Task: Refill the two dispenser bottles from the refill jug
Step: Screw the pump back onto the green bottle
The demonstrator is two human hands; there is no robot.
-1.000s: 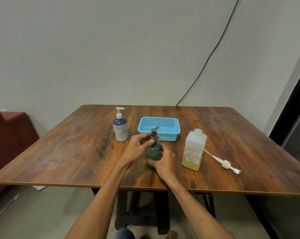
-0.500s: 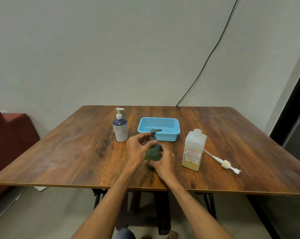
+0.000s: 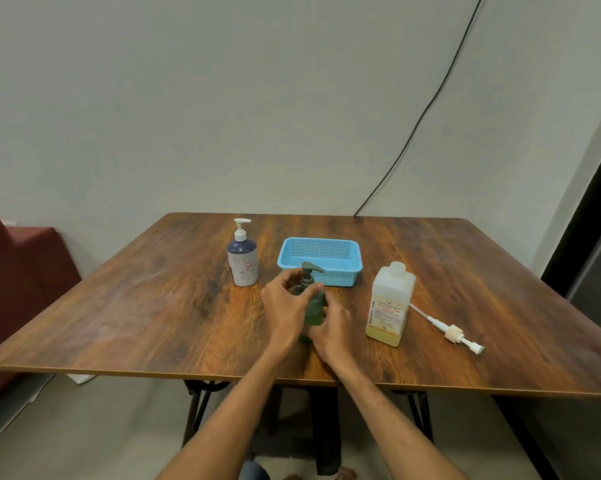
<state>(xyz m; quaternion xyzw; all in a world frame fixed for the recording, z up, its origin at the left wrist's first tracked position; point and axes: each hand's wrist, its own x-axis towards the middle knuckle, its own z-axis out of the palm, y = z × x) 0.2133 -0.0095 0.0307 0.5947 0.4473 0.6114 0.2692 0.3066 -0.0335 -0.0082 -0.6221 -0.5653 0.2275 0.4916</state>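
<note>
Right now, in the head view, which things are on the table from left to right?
white-pump bottle → green bottle → refill jug → loose pump. The blue basket overlaps the green bottle, so it is left out.

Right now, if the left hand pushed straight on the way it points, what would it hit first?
The left hand grips the green bottle's pump, so that comes first; behind it probably the blue basket, though depth is unclear.

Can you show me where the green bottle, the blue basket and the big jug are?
green bottle (image 3: 314, 308): head view, on its dark body.
blue basket (image 3: 340, 277): head view, on its front wall.
big jug (image 3: 394, 285): head view, on its pale upper body.
</note>
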